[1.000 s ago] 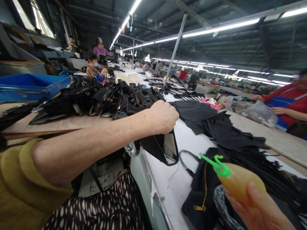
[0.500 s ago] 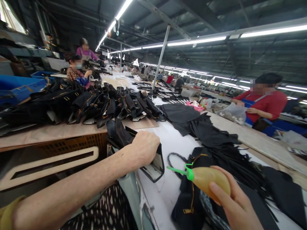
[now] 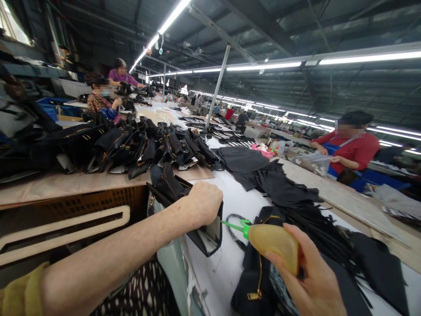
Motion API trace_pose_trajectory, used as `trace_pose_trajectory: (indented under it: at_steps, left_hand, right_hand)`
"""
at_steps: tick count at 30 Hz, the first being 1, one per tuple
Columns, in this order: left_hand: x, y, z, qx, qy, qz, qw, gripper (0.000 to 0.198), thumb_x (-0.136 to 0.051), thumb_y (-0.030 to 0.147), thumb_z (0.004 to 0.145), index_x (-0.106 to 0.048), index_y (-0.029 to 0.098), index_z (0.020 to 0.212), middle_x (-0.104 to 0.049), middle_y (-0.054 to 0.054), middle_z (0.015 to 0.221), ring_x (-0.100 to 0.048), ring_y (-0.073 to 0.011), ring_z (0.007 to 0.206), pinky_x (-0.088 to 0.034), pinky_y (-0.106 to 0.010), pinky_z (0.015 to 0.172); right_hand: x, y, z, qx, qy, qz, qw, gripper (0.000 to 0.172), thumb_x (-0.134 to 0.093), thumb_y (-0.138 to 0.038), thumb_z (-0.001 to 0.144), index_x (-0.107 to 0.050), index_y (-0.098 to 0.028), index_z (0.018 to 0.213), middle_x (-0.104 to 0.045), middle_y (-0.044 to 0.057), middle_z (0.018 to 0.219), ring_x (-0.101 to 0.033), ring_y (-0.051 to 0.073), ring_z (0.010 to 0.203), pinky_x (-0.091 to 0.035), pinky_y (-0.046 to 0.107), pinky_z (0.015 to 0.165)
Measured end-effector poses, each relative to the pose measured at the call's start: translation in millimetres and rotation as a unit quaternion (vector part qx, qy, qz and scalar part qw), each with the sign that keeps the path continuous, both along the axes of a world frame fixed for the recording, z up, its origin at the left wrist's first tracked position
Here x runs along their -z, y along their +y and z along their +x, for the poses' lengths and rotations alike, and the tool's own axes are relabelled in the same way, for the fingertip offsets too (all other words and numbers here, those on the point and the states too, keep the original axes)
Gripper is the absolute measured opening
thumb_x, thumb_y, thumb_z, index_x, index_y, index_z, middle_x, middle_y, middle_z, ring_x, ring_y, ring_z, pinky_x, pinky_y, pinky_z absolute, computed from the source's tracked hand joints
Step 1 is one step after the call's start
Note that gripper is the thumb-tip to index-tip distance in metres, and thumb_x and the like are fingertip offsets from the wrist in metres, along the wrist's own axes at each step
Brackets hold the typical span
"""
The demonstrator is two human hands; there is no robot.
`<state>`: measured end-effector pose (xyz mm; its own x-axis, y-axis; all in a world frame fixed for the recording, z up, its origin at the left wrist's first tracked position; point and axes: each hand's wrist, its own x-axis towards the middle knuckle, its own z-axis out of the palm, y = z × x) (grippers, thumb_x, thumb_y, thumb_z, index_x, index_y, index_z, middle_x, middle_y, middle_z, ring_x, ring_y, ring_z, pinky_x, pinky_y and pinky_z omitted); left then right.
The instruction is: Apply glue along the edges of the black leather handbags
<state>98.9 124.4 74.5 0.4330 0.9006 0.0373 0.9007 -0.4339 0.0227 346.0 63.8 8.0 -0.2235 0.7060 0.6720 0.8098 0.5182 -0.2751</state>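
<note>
My left hand (image 3: 204, 202) is closed in a fist on the top edge of a black bag piece (image 3: 184, 206) that stands at the near edge of the white table (image 3: 237, 197). Its pale inner face shows below the fist. My right hand (image 3: 312, 281) grips an amber squeeze bottle (image 3: 274, 243) with a green nozzle (image 3: 235, 227). The nozzle tip points left and nearly touches the bag piece by my left hand. Under my right hand lies a black bag with a gold zipper (image 3: 258, 281).
A long row of black bag parts (image 3: 131, 145) lies on a brown board at left. Flat black fabric pieces (image 3: 263, 173) and thin black strips (image 3: 315, 232) cover the table's middle. A person in red (image 3: 351, 147) works across the table; other people sit far left.
My right hand has carried the bottle left and a little up, bringing the nozzle close to the bag piece. The left fist keeps its hold on the piece. The camera has turned slightly.
</note>
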Motion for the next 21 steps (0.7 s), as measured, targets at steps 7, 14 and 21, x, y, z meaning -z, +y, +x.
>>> trace_pose_trajectory:
  at_steps: [7,14,21]
  left_hand:
    - [3.9,-1.4,-0.8,-0.003,0.011,0.011,1.000,0.020,-0.058,0.014,0.071,-0.069,0.010,0.086,-0.069,-0.018,0.078,-0.067,-0.0283,0.082,-0.053,-0.036,0.070]
    - [8.6,-1.2,0.8,0.002,0.008,-0.003,1.000,0.020,-0.057,0.015,0.070,-0.069,0.010,0.086,-0.069,-0.018,0.079,-0.067,-0.0283,0.081,-0.053,-0.036,0.070]
    - [9.9,-2.9,1.7,0.002,-0.004,-0.024,1.000,0.021,-0.056,0.016,0.071,-0.069,0.011,0.087,-0.069,-0.018,0.082,-0.066,-0.0284,0.084,-0.052,-0.038,0.073]
  right_hand:
    - [1.9,1.4,-6.0,-0.053,-0.035,0.023,0.998,0.043,-0.056,-0.036,0.088,-0.043,-0.018,0.125,-0.052,0.011,0.111,-0.056,0.026,0.097,-0.047,0.032,0.085]
    - [10.4,-6.8,-2.1,-0.071,-0.091,0.006,0.993,0.041,-0.052,-0.031,0.090,-0.041,-0.020,0.128,-0.054,0.011,0.111,-0.059,0.025,0.092,-0.052,0.030,0.074]
    - [21.9,-9.5,1.2,-0.070,-0.098,-0.030,0.992,0.042,-0.051,-0.028,0.090,-0.040,-0.021,0.129,-0.054,0.011,0.110,-0.060,0.026,0.092,-0.052,0.032,0.073]
